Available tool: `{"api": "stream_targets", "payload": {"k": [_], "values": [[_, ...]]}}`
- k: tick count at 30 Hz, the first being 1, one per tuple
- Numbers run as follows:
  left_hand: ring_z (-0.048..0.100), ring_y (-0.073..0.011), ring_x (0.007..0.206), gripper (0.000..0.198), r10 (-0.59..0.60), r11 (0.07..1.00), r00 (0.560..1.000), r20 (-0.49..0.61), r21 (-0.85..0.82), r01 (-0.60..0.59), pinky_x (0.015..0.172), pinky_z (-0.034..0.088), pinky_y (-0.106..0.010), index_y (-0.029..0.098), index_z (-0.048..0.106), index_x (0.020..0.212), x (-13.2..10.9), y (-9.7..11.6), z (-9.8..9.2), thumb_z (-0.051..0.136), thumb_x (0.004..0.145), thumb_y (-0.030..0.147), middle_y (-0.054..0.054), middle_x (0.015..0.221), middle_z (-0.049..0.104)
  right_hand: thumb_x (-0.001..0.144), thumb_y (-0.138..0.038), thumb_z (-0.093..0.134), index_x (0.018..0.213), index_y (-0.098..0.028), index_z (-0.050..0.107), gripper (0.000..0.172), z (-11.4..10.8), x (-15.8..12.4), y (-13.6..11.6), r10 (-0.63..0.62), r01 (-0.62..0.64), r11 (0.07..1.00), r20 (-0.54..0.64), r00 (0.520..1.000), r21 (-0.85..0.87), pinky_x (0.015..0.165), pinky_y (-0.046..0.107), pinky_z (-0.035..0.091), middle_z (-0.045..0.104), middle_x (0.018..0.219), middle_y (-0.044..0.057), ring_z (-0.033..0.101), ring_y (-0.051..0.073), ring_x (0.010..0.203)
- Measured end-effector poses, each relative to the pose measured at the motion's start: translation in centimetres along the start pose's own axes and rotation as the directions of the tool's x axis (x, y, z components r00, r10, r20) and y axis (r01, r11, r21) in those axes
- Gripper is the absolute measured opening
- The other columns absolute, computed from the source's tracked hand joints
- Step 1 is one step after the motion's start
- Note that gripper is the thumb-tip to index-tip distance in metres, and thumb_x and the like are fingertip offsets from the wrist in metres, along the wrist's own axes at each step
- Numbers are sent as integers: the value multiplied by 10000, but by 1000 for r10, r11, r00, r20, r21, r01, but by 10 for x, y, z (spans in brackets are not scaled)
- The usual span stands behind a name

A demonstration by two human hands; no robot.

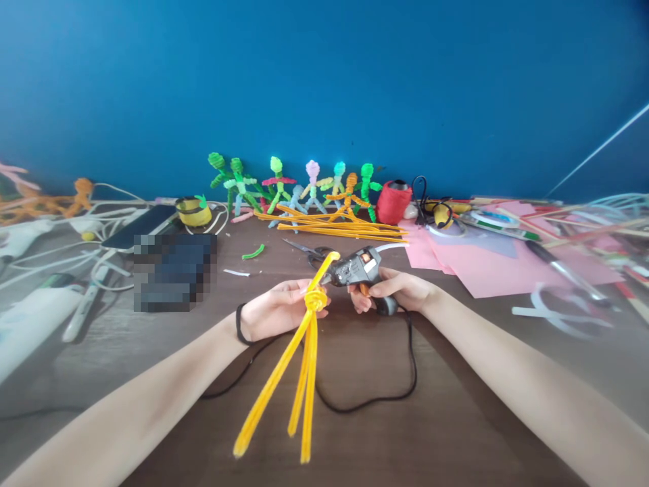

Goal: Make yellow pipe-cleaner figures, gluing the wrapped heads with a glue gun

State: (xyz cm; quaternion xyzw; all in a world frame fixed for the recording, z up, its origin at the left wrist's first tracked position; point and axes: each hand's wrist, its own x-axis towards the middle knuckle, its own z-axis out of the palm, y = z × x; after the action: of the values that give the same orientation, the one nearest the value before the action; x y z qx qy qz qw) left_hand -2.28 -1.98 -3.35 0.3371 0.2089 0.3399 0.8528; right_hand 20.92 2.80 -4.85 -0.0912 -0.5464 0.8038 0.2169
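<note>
Between the fingers of my left hand (284,308) is a bundle of yellow pipe cleaners (303,365), coiled into a knot near the top, with several long legs hanging toward me. My right hand (400,289) is wrapped round the handle of a black glue gun (359,266), fingers by its orange trigger. The gun's nozzle points left and meets or nearly meets the yellow stem just above the coil; I cannot tell if it touches. A black cord (413,365) loops from the gun's handle across the table. Scissors (317,254) lie behind the gun, partly hidden.
Several pipe-cleaner figures (276,184) stand along the blue wall, with loose orange pipe cleaners (345,227) before them. A red yarn roll (393,203) and pink paper sheets (512,260) lie to the right. On the left are a blurred dark object (185,264), a phone (142,226) and white cables.
</note>
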Motion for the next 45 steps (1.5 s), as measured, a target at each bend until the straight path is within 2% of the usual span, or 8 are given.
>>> {"api": "stream_targets", "payload": {"k": [10,30,45], "values": [[571,-134,760,249,0,1000,1000,-4,-10,-1,819,440,-308,71,643,867,0,-1,-1,685,640,164,-54,787,614,744,-271,584,954,-62,549,298,-1,1,-1,32,-30,997,29,999,-71,678,294,408,517,618,5,500,119,609],[572,-150,802,250,1,1000,1000,10,18,-1,843,415,-314,86,626,900,0,-1,-2,652,670,179,-72,838,624,758,-250,574,954,-62,544,274,-2,0,0,51,-50,997,22,998,-53,625,276,389,473,593,-12,455,101,568],[572,-136,781,241,-2,1000,1000,13,10,2,834,426,-307,88,646,880,0,-1,-2,669,659,181,-59,800,633,757,-234,570,954,-60,551,263,-2,0,1,49,-49,999,29,998,-24,613,275,380,462,580,-20,425,92,543]]}}
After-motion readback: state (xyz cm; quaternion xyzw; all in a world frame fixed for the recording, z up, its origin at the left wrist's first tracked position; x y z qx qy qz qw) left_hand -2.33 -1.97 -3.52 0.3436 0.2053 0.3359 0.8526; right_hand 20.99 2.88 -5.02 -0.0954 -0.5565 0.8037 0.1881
